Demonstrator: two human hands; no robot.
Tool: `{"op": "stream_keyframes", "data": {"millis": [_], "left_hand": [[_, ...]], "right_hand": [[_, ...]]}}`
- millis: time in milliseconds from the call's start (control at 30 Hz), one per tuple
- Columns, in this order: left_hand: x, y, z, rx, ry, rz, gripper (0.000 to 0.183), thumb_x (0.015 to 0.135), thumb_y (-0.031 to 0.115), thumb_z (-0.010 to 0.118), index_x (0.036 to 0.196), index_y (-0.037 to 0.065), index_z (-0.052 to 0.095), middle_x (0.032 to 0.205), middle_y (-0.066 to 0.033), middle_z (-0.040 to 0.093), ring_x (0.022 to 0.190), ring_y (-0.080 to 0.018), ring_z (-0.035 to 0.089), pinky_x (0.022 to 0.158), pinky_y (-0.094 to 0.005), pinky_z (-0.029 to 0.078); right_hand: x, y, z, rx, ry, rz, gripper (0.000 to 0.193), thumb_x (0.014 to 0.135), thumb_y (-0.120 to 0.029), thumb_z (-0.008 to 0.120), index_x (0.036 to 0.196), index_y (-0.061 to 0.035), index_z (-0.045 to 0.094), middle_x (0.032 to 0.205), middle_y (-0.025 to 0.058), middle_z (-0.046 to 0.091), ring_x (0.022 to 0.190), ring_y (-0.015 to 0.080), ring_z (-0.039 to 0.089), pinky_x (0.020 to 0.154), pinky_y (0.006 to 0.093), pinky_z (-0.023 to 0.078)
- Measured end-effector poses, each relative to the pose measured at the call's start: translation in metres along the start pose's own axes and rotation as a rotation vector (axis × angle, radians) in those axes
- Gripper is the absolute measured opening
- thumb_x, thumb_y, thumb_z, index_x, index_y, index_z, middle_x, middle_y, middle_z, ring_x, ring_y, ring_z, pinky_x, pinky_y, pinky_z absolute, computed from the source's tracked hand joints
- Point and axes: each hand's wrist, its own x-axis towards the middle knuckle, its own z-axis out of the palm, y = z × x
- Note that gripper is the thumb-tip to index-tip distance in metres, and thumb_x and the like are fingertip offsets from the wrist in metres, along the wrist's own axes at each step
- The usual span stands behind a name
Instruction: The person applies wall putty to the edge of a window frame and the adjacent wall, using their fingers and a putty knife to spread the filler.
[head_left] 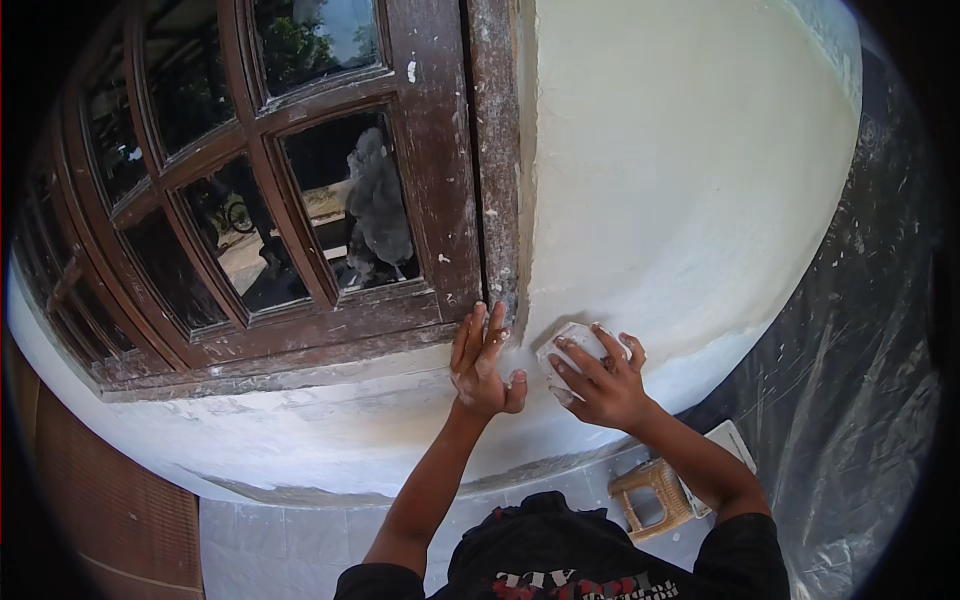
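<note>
A small tan wooden stool [652, 497] stands on the floor below. The right hand [600, 382] presses a white folded sanding pad [568, 352] against the cream plastered wall [690, 180], fingers grasping it. The left hand [482, 362] lies flat, fingers released, beside the brown wooden window frame [440, 170].

The right hand [600, 380] covers most of the white pad [570, 345] pressed to the wall; its material cannot be determined. The wooden stool [652, 497] is partly hidden behind the right forearm. The window frame [300, 330] is cut off at the upper and left rim.
</note>
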Motion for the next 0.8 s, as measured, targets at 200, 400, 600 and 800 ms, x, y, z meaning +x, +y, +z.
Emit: {"op": "stream_keyframes", "data": {"millis": [200, 400, 600, 800], "left_hand": [[0.002, -0.002, -0.006, -0.042, -0.033, 0.034, 0.054, 0.093, 0.031, 0.044, 0.137, 0.000, 0.033, 0.137, -0.0354, 0.051, 0.131, -0.0533, 0.045, 0.108, -0.0607, 0.032], [0.006, 0.001, -0.018, -0.135, 0.008, -0.056, 0.053, 0.093, 0.024, 0.047, 0.138, 0.000, 0.035, 0.142, -0.0327, 0.048, 0.135, -0.0534, 0.040, 0.111, -0.0604, 0.027], [0.022, -0.007, -0.036, -0.075, -0.021, -0.047, 0.048, 0.093, 0.021, 0.048, 0.135, 0.000, 0.037, 0.143, -0.0325, 0.048, 0.137, -0.0531, 0.038, 0.111, -0.0607, 0.026], [0.029, -0.007, -0.042, -0.009, -0.108, 0.005, 0.050, 0.091, 0.016, 0.050, 0.136, 0.000, 0.037, 0.144, -0.0307, 0.048, 0.137, -0.0533, 0.037, 0.111, -0.0618, 0.026]], "right_hand": [[0.070, -0.028, 0.002, 0.045, 0.287, 0.395, 0.060, 0.063, -0.028, 0.078, 0.122, -0.0188, 0.070, 0.140, 0.0033, 0.056, 0.131, 0.0398, 0.042, 0.101, 0.0559, 0.024], [0.005, -0.075, 0.043, 0.059, 0.261, 0.567, 0.060, 0.064, -0.022, 0.078, 0.123, -0.0159, 0.069, 0.139, 0.0079, 0.056, 0.133, 0.0434, 0.038, 0.102, 0.0540, 0.026], [0.049, -0.070, 0.018, 0.186, 0.431, 0.635, 0.062, 0.063, -0.023, 0.079, 0.123, -0.0125, 0.068, 0.139, 0.0096, 0.055, 0.131, 0.0460, 0.037, 0.103, 0.0573, 0.029], [0.063, -0.076, 0.043, 0.172, 0.451, 0.631, 0.068, 0.063, -0.018, 0.081, 0.129, -0.0121, 0.063, 0.143, 0.0117, 0.050, 0.133, 0.0470, 0.036, 0.104, 0.0581, 0.029]]}}
